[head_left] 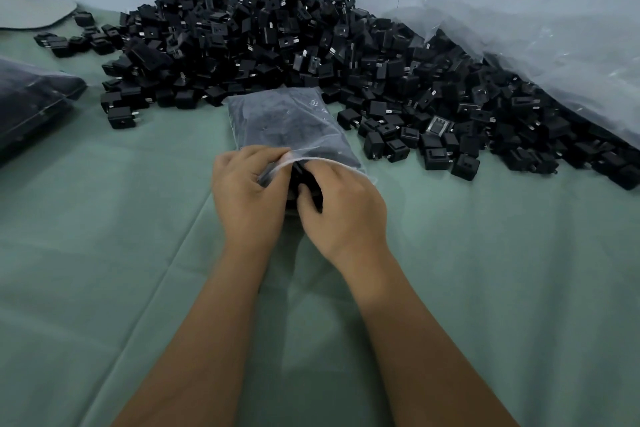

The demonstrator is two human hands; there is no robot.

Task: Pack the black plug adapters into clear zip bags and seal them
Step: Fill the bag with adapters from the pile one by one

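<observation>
One clear zip bag (294, 128) in work, lying flat on the green worktop (104, 253) dead centre, just in front of the loose pile. Long axis runs away from me, mouth at the near end, closed bottom toward the pile. It's packed dark with black plug adapters; can't count them through the film.

My left hand (246, 191) pinches the upper lip of the mouth, fingers (266, 152) curled on the plastic. My right hand (343, 208) is at the opening, fingers curled round a black adapter (310, 189) sitting half in the mouth. Mouth not sealed.

Second filled bag (31, 104) at the far left edge, partly out of frame, also dark with adapters; its seal isn't visible.

Loose adapters (311, 45): one big heap against the wall, far too many to count, prongs pointing every which way. A few strays off its left end (72, 40).

Large crumpled clear plastic sheet (536, 55) at right, draped over the heap's edge. Pale flat board (34, 12) at far left.
</observation>
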